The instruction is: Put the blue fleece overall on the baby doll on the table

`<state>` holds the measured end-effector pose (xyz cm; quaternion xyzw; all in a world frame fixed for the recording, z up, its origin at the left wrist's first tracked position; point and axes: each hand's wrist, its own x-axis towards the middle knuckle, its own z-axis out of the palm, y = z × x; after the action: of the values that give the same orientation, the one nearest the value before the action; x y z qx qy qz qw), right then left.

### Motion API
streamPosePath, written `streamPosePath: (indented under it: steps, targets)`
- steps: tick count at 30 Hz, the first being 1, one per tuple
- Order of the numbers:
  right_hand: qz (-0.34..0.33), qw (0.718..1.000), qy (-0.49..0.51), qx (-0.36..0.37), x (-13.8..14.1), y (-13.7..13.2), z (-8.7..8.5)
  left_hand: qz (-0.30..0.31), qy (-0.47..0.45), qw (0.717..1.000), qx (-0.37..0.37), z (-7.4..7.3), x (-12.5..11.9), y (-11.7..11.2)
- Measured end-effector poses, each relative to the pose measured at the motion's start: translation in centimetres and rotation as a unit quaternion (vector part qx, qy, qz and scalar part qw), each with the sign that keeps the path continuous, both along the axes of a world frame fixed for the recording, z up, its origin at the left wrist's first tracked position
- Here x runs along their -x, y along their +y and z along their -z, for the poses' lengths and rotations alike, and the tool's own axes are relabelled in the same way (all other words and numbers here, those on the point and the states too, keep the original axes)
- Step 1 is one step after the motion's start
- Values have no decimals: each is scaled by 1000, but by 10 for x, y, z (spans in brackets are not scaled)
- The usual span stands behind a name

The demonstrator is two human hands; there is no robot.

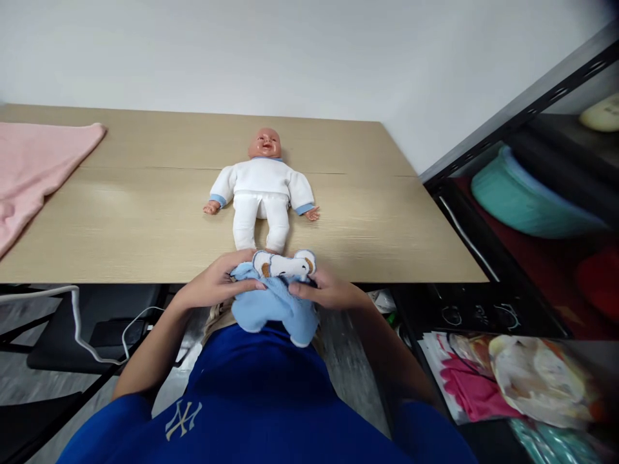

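A light-blue piece of doll clothing [278, 306], soft and bunched, hangs over the table's front edge near my lap. White appliqué with brown and dark details shows along its upper part. My left hand [227, 278] grips its left side, the thumb lying across the front. On the other side my right hand [326, 290] pinches it, thumb in front and the other fingers mostly hidden behind the cloth. Just beyond lies a baby doll [264, 180] on its back, head away from me, in a white top with blue cuffs and white leggings. The garment partly covers its feet.
A pink cloth [39, 167] lies at the left of the wooden table [387, 212]. To the right stands a dark shelf with a teal bowl [527, 200] and, lower down, packages and a pink item [476, 390]. A white cable [77, 316] hangs at the left.
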<state>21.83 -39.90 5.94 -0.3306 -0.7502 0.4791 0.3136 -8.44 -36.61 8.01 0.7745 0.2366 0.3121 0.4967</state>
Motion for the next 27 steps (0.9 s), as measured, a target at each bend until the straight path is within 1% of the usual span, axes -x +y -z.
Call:
streamPosePath:
  steps: [2, 4, 6, 8, 10, 12, 14, 16, 19, 20, 21, 23, 25, 27]
  targets:
    - [-69, 997, -6, 24, 1, 3, -3, 8, 1, 1000, 24, 2, -1, -2]
    - [-108, 993, -12, 46, 4, 4, -5, 34, 24, 998, 44, 1, 0, -3]
    - [-115, 993, -2, 42, 7, 4, -6, 51, 63, 995, 53, -3, 3, -4]
    - [-103, 994, 19, 14, 10, 3, -4, 59, 88, 993, 49, -5, 7, -6]
    - [-99, 994, 36, 2, 11, 2, -1, 63, 76, 994, 42, -5, 11, -8]
    - [-103, 994, 41, 12, 12, 2, 2, 75, 43, 995, 52, -3, 14, -10]
    - [-106, 993, 46, 23, 13, 4, 3, 79, 10, 993, 84, 0, 14, -9]
    - [-108, 993, 43, 26, 14, 8, 2, 66, -13, 990, 121, 1, 12, -8]
    - [-146, 988, 16, 35, 14, 16, -2, 33, -19, 985, 168, 3, 7, -5]
    - [-159, 986, 8, 40, 14, 18, -2, 31, -13, 983, 183, 3, 6, -5]
    - [-166, 985, 4, 46, 13, 19, -2, 39, -7, 980, 197, 4, 5, -4]
    - [-160, 984, 5, 73, 12, 19, -1, 82, -1, 973, 218, 8, 6, -4]
    - [-140, 982, 18, 129, 11, 15, 2, 144, -13, 961, 235, 15, 8, -5]
    - [-120, 972, 35, 198, 11, 10, 6, 201, -36, 945, 257, 22, 11, -6]
